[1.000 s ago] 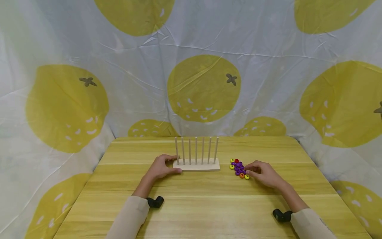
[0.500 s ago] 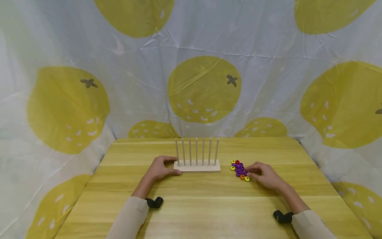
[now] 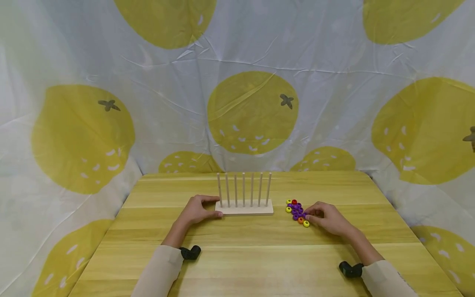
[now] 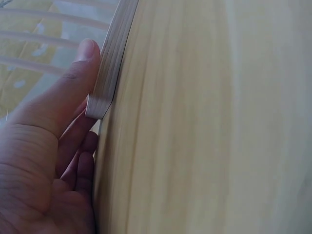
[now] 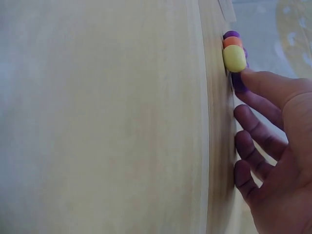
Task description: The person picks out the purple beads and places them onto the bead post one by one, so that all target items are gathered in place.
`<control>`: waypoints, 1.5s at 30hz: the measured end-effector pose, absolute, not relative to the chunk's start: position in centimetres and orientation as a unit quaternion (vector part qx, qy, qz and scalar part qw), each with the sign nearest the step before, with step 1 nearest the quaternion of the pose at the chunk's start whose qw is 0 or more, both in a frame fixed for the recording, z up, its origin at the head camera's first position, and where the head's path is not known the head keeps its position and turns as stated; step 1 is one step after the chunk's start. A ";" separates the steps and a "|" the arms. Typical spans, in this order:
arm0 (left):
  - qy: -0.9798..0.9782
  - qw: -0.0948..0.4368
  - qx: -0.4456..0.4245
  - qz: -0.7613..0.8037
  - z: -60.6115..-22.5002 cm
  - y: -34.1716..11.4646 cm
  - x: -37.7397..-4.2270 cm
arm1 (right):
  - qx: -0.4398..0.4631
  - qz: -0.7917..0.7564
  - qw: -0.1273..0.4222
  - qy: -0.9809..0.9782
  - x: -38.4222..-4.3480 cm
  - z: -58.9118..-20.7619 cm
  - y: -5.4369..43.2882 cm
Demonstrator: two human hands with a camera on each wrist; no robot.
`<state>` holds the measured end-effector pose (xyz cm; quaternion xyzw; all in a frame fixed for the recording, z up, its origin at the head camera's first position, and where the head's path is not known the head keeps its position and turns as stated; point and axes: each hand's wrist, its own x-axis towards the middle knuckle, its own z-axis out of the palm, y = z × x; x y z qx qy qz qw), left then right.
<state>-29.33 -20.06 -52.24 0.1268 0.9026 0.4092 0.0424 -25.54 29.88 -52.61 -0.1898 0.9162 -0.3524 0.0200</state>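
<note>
A pale wooden base with several upright pegs stands on the table, its pegs bare. My left hand holds the left end of this base, thumb at the front and fingers behind; the left wrist view shows the thumb against the base's end. To the right lies a cluster of small round beads: purple ones, a red one, an orange one and yellow ones. At its right edge, my right hand pinches a purple bead between thumb and index finger, its other fingers loosely bent.
The wood-grain table reaches back to a white cloth with yellow fruit prints, which also hangs at both sides. A small black camera sits at the left wrist, another black camera at the right wrist.
</note>
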 end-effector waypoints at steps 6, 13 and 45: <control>0.896 0.046 0.131 0.421 -52.4 -20.3 -29.7 | -0.170 -0.366 0.025 0.915 -25.7 -51.9 29.8; 0.893 0.053 0.124 0.428 -52.3 -20.2 -29.6 | -0.199 -0.355 -0.014 0.913 -26.3 -50.2 29.2; 0.893 0.040 0.119 0.432 -52.2 -19.9 -29.2 | -0.251 -0.388 -0.065 0.884 -29.3 -38.9 20.6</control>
